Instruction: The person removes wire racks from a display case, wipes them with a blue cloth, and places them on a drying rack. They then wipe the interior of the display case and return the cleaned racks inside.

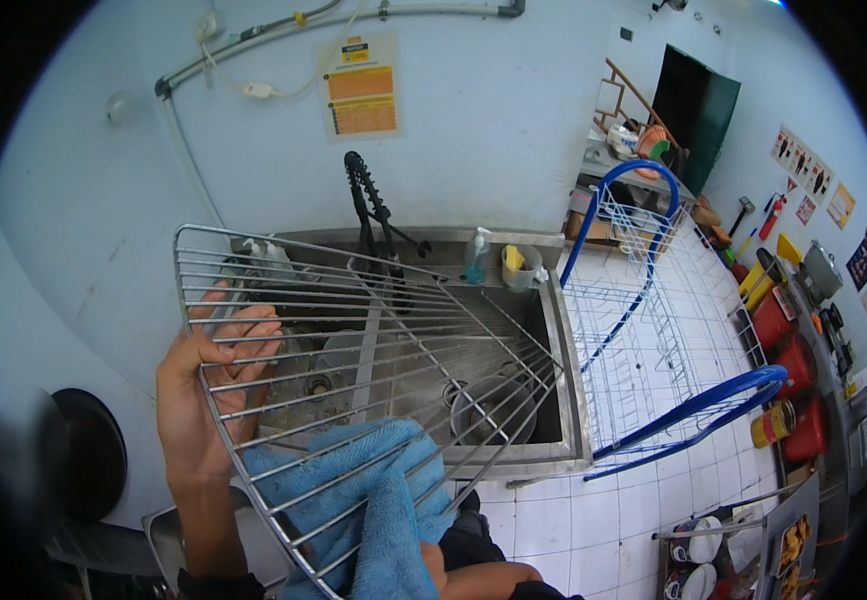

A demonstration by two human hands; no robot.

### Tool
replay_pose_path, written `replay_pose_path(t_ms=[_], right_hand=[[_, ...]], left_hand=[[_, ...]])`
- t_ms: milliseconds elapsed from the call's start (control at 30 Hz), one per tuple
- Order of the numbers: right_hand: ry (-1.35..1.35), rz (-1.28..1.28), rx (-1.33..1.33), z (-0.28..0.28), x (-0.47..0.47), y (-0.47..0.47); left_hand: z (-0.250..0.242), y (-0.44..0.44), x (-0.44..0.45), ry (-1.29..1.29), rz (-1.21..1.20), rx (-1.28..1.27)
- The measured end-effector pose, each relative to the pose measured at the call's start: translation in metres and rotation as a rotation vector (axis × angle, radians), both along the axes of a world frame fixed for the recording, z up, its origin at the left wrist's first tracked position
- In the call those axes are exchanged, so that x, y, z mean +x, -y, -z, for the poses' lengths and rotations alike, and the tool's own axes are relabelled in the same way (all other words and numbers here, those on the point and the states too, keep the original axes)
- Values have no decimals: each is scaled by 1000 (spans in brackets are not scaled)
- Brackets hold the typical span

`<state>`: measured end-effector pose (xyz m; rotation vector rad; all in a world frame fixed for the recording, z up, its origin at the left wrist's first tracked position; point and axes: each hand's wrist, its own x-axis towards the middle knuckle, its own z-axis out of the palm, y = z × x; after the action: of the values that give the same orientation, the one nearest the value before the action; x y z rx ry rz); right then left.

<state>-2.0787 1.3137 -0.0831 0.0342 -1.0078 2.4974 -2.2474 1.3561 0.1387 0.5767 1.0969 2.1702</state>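
Observation:
A metal wire rack (433, 367) is held up at a tilt over a two-basin stainless steel sink (576, 420). My left hand (227, 360) grips its left edge, with the thumb in front and the fingers behind the bars. A blue cloth (396, 510) is draped around the rack's lower bars, partly in front of and partly behind them. My right hand (433, 562) is in the cloth, which hides most of its fingers. Through the bars I see a round metal pot (493, 412) in the right basin and a pale container (343, 349) in the left one.
Behind the sink stand a black spring faucet (366, 202), a pump bottle (477, 259) and a cup (521, 271) with a yellow sponge. To the right is a wire dish rack with blue handles (703, 405). Dark round pans (88, 454) hang at left.

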Motion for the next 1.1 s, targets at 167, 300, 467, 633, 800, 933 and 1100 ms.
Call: replay_pose_path(t_ms=[167,300,467,633,800,933,1100], right_hand=[[26,-35,-48,12,9,-18],[41,-105,-133,27,25,-32],[17,-238,-330,49,56,-47],[261,-95,48,54,83,-39],[243,118,356,51,133,-57],[307,-13,207,42,170,-87],[363,-65,161,33,187,-119]], left_hand=[[25,-10,11,-30,-142,-72],[42,-14,13,5,-213,-101],[61,-13,19,80,-268,-92],[67,-8,31,67,-318,-110],[74,-4,48,83,-363,-121],[76,3,75,109,-431,-119],[86,8,106,194,-537,-59]])
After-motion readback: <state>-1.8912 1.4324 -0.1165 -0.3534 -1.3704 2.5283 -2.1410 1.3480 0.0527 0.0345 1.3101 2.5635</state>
